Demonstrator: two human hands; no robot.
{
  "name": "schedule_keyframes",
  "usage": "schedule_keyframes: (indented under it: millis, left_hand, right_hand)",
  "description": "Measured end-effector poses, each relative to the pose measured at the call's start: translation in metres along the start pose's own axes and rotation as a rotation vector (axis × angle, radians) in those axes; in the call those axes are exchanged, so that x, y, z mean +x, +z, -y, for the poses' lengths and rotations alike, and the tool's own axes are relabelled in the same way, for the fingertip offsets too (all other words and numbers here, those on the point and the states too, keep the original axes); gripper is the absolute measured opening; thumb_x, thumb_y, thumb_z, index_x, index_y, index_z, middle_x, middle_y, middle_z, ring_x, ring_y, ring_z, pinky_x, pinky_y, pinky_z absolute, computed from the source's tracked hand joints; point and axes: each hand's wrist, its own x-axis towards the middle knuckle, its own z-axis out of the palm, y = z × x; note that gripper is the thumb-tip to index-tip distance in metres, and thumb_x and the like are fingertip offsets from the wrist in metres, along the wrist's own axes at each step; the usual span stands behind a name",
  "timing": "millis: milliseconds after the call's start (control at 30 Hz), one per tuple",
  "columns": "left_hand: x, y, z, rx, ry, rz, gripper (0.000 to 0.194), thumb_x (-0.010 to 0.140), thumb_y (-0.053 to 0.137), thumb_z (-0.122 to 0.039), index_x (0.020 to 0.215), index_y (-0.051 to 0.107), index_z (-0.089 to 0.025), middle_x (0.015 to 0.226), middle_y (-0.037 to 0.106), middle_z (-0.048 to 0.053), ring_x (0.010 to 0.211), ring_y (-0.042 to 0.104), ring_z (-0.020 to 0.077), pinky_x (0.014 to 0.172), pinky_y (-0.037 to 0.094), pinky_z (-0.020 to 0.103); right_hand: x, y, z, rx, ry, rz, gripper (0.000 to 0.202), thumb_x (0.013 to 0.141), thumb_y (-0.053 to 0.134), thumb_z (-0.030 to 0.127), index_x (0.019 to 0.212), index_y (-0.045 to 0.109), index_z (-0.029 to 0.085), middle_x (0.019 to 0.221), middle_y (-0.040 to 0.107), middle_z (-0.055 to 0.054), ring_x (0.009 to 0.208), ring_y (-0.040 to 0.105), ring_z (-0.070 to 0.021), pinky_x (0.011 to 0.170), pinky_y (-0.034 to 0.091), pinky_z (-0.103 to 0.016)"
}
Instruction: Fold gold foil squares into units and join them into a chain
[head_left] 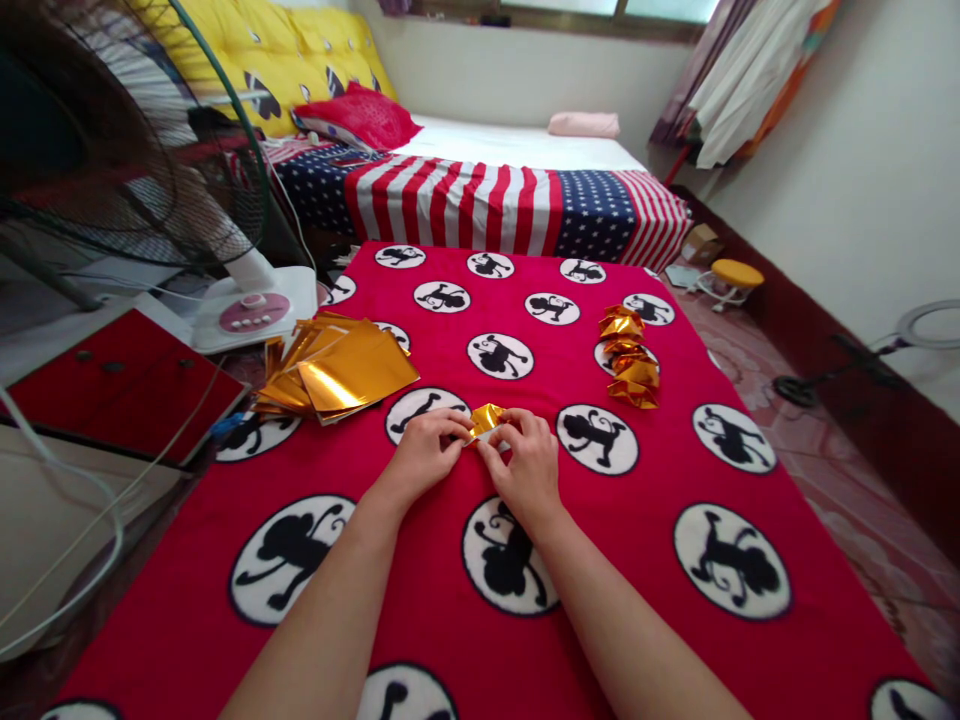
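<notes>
A small piece of gold foil paper (487,417), partly folded, lies between my hands near the middle of the red cloth. My left hand (430,447) pinches its left edge, fingers closed. On its right side my right hand (526,462) has thumb and fingers closed on the same paper. Both hands rest low over the cloth and cover part of the paper. To the left lies a loose, fanned pile of flat gold foil sheets (360,370). A row of several folded gold pieces (635,375) sits to the right, farther back than my hands.
The red cloth (600,560) with monkey prints covers the surface under my arms. A fan (255,310) stands at the left beside a red-topped cabinet (120,375). Behind is a bed (480,205); a yellow stool (737,274) stands on the floor at the right.
</notes>
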Motion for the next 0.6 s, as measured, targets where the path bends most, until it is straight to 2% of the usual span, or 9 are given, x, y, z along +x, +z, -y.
schedule_keyframes:
  millis: [300, 600]
  left_hand:
    - [-0.0010, -0.0030, -0.0005, 0.028, 0.035, 0.017, 0.030, 0.068, 0.052, 0.002, 0.071, 0.074, -0.019, 0.093, 0.074, 0.003, 0.088, 0.069, 0.0165, 0.083, 0.056, 0.029]
    - [-0.0016, -0.0029, -0.0004, 0.017, 0.005, 0.008, 0.018, 0.070, 0.061, -0.004, 0.069, 0.073, -0.017, 0.094, 0.074, 0.006, 0.083, 0.069, 0.0165, 0.068, 0.056, 0.024]
  right_hand:
    - [-0.0007, -0.0021, -0.0001, 0.027, -0.002, 0.000, 0.012, 0.083, 0.070, 0.030, 0.075, 0.066, 0.022, 0.110, 0.062, -0.003, 0.102, 0.051, -0.0221, 0.083, 0.037, -0.036]
    - [0.0000, -0.0019, 0.0004, 0.004, -0.009, 0.006, 0.014, 0.085, 0.068, 0.032, 0.076, 0.066, 0.022, 0.111, 0.061, -0.005, 0.103, 0.050, -0.0229, 0.082, 0.036, -0.036]
